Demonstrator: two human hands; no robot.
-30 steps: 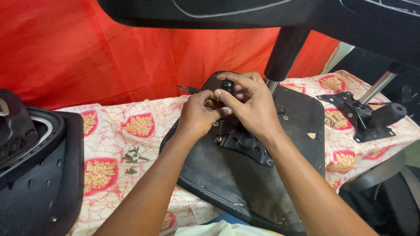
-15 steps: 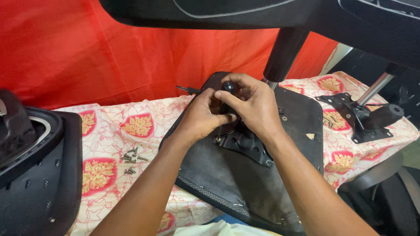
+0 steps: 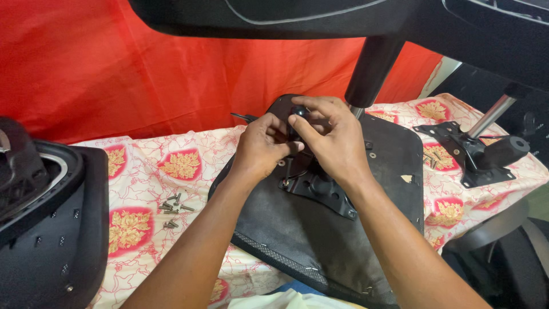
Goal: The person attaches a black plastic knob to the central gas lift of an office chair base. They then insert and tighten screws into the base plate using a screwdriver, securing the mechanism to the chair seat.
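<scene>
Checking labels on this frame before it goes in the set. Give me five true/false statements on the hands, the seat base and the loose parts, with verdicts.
1. Both hands, the left hand and the right hand, are together on a black knob over the upturned seat base. True.
2. The loose screws lie on the seat base. False: they lie on the patterned cloth, left of the base.
3. A metal bracket sits on the seat base below the hands. True.
4. The backdrop is blue. False: a red curtain hangs behind.
5. A second mechanism with a lever lies on the cloth to the right. True.
</scene>
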